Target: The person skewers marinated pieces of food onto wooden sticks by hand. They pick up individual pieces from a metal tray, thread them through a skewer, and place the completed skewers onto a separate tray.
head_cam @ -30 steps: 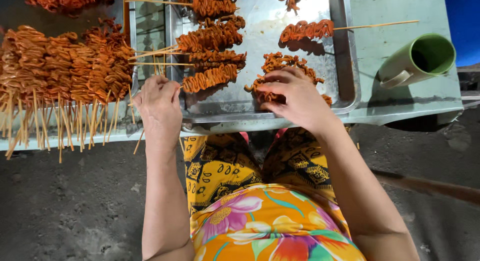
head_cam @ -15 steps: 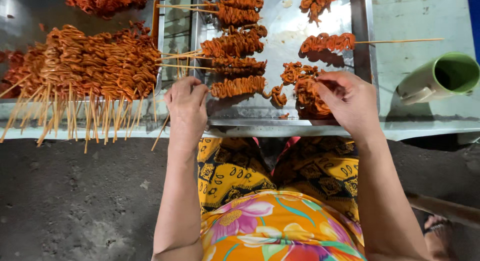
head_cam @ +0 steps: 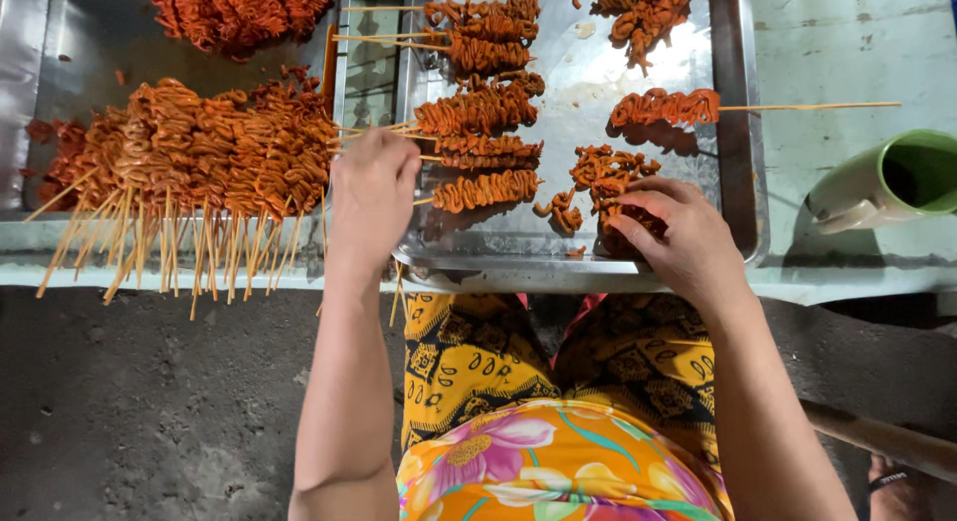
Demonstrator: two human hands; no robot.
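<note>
The left hand (head_cam: 371, 187) is closed around the blunt ends of a few sticks (head_cam: 374, 132) at the tray's left edge, knuckles up, so the grip itself is hidden; it appears to pinch just one or two. The right hand (head_cam: 670, 232) curls over a heap of loose orange meat (head_cam: 603, 172) near the front of the tray (head_cam: 738, 132), fingertips pressed into the coils and gathering a piece.

To do this well, the stick should be kept low and level over the tray while the right fingers fold the strip into tight, even waves and push each fold onto the point, away from the palm. Sliding the folds snug against one another would match the finished skewers (head_cam: 478, 112) lying in a row up the tray's left half.

One loaded skewer (head_cam: 663, 107) lies apart, its bare stick pointing right. A big pile of done skewers (head_cam: 199, 162) fills the steel pan to the left, sticks overhanging the front edge.

The tray and pan sit on a worn, pale-painted table (head_cam: 847, 52); a green mug (head_cam: 892, 182) stands at the right. Below is dark, rough ground, and the person sits close in patterned, flowered clothes.
</note>
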